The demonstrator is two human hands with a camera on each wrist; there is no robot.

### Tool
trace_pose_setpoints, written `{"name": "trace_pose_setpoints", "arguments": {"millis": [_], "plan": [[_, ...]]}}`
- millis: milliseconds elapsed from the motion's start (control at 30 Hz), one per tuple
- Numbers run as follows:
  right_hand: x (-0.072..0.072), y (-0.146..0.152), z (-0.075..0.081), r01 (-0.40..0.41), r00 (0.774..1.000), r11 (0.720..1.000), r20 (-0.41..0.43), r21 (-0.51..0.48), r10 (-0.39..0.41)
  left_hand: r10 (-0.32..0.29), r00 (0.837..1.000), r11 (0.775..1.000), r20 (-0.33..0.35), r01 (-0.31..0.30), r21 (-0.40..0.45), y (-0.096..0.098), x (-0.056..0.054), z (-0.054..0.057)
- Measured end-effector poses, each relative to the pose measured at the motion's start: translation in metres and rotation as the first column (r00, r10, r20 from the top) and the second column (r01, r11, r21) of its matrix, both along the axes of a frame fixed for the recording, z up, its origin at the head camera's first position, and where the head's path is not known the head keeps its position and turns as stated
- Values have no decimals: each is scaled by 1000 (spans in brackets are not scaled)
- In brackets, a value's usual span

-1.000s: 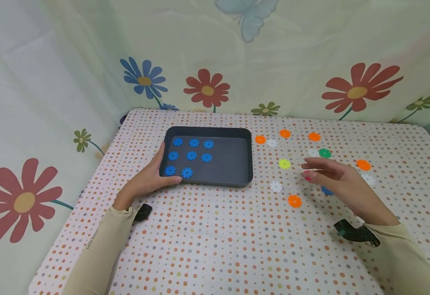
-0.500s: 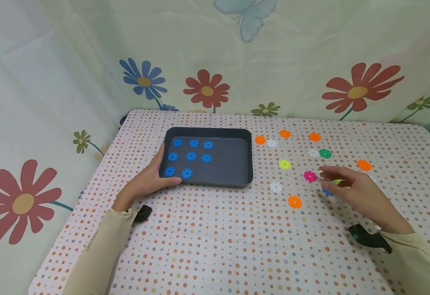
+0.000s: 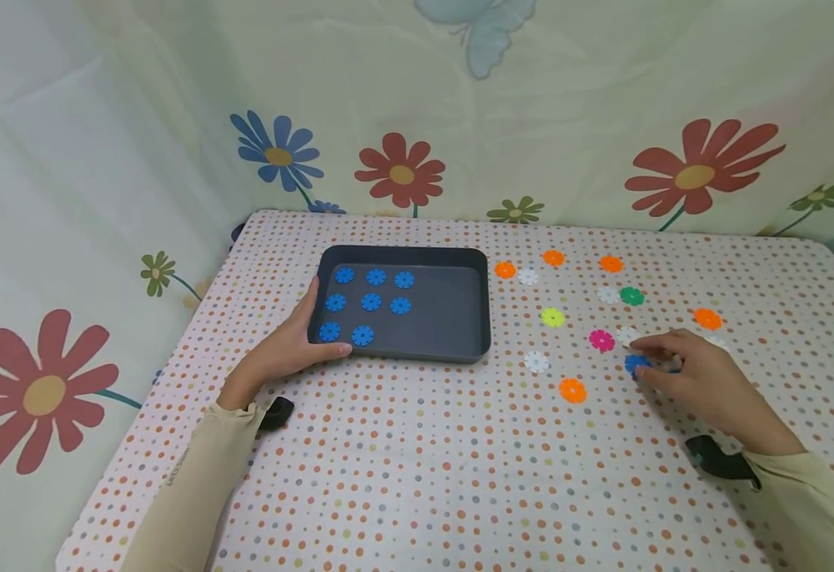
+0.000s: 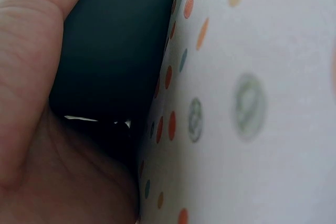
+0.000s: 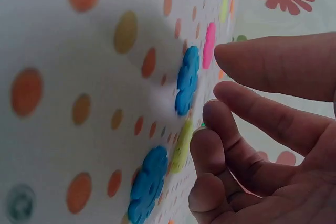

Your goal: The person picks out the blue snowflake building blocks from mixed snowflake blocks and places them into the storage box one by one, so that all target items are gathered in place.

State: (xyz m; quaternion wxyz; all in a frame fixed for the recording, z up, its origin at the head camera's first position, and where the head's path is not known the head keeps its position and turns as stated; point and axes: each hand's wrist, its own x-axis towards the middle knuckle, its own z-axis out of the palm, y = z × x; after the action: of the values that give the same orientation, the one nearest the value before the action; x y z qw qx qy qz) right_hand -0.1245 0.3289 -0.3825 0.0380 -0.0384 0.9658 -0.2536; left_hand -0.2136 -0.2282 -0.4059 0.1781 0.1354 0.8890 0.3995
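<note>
In the head view, the dark grey tray (image 3: 445, 318) lies at left centre with several blue flower-shaped discs (image 3: 371, 302) inside it. My left hand (image 3: 284, 338) grips its near left corner, thumb over the front rim and fingers along the left side. The left wrist view shows the tray's dark outer wall (image 4: 115, 40) against that palm. My right hand (image 3: 717, 389) hovers over loose discs, fingers loosely bent and holding nothing. Nearest its fingertips is a blue disc (image 5: 187, 80); a second blue disc (image 5: 149, 187) and a yellow disc (image 5: 182, 145) lie below the hand.
Right of the tray, orange (image 3: 573, 390), white (image 3: 535, 362), yellow-green (image 3: 552, 317), pink (image 3: 601, 341) and green discs (image 3: 631, 296) are scattered on the dotted tablecloth (image 3: 417, 477). A flower-printed curtain (image 3: 531, 119) stands behind the table.
My right hand has moved right and slightly nearer, from over the pink disc to beside the blue disc, uncovering the pink one. The left hand and tray stay put.
</note>
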Motion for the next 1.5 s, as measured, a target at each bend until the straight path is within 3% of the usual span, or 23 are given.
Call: {"name": "trace_pose_setpoints", "arguments": {"millis": [233,367,800,1267,1500], "plan": [[-4,2,-4,-33,999,998,19,44,32,7,1000,1000,6,-8,6,-1,1,3],[-6,2,-8,-37,999,997,-18,70,39,9,1000,1000,0,-9,2,-2,0,4],[-7,1,-5,-49,998,998,-42,43,50,13,1000,1000,8,-13,-4,0,-1,1],[-2,2,-7,7,992,1000,-128,4,-6,6,1000,1000,9,-6,16,1,0,1],[-3,-1,-6,36,995,999,-88,-35,-39,2,1000,1000,6,-2,8,1,0,2]]}}
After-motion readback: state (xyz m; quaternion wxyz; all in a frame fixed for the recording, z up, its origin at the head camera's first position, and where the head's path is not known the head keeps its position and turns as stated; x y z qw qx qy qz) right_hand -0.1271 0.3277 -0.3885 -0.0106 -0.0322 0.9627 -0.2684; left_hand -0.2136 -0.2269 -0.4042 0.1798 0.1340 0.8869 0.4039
